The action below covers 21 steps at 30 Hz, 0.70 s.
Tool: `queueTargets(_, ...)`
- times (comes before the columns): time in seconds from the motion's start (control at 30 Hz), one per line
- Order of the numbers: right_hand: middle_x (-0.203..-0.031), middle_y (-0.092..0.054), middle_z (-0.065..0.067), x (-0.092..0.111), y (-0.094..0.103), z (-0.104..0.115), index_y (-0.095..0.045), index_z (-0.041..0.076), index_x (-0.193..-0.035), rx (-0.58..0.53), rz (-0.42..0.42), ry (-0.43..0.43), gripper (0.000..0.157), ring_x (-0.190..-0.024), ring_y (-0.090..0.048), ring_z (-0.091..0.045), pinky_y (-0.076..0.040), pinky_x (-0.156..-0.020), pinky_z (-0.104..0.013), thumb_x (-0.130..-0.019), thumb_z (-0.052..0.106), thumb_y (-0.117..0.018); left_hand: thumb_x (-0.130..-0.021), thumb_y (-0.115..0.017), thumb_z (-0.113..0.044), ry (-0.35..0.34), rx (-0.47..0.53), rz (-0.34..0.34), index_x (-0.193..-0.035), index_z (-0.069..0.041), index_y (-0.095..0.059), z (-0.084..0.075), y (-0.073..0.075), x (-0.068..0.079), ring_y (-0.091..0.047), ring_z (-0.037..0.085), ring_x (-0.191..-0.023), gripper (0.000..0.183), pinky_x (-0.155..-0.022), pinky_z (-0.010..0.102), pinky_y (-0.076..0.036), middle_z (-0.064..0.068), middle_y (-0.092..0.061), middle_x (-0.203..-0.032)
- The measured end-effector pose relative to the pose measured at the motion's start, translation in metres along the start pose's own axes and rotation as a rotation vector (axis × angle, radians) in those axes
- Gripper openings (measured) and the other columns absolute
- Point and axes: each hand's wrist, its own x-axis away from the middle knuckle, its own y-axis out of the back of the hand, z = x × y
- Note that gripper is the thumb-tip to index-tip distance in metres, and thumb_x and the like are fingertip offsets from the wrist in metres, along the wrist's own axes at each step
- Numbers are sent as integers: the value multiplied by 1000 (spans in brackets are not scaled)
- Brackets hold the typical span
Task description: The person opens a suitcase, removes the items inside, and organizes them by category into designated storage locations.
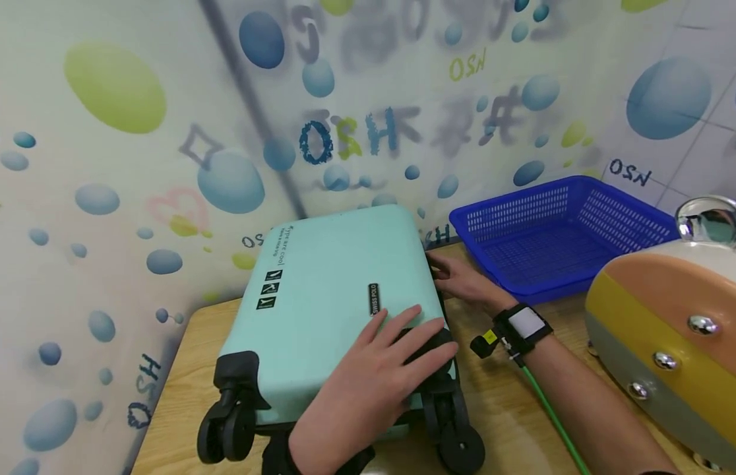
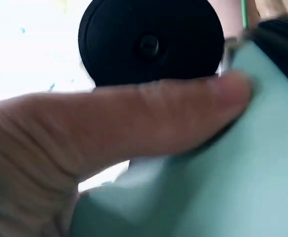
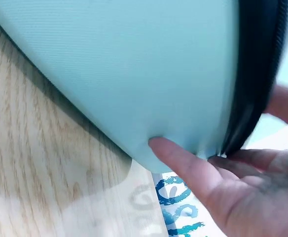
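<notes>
A mint-green hard-shell suitcase [image 1: 326,277] lies on its side on the wooden table [image 1: 184,369], its black wheels [image 1: 460,448] toward me. My left hand [image 1: 368,382] rests on the shell by the near right corner, fingers spread over the black corner guard. In the left wrist view its thumb [image 2: 159,118] stretches across the corner, beside a round black wheel [image 2: 149,44]. Along the suitcase's right side is my right hand [image 1: 463,280]. One of its fingertips [image 3: 159,143] touches the shell, while others sit by the black zipper band [image 3: 255,74]. No zipper pull is visible there.
A blue plastic basket [image 1: 510,280] stands at the back right. Nearer on the right is a striped rounded case [image 1: 653,316] with chrome knobs and a chrome handle. A printed wall covering [image 1: 166,158] rises behind the suitcase. A green cable [image 1: 552,412] runs along my right forearm.
</notes>
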Motion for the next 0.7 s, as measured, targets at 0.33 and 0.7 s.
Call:
queueTargets(0.33,-165,-19,-24,11,-8,12,-12,11,-164,24,34,-75,83,-138,-41,-48,-56,-88,-52,-99,5,-63,-100,-67,-16,-88,-224,114,-115,-33,-74,-11,-3,-32,-42,16,-141,24,-113,48,-36,-12,-65,-130)
queueTargets(0.7,-160,-26,-32,16,-2,25,-18,-1,-161,232,-38,-66,74,-119,-55,-42,-53,-77,-37,-96,-5,-55,-102,-63,-11,-88,-173,-22,-115,-27,-72,-4,20,-44,-48,14,-135,23,-110,43,-41,-12,-65,-122)
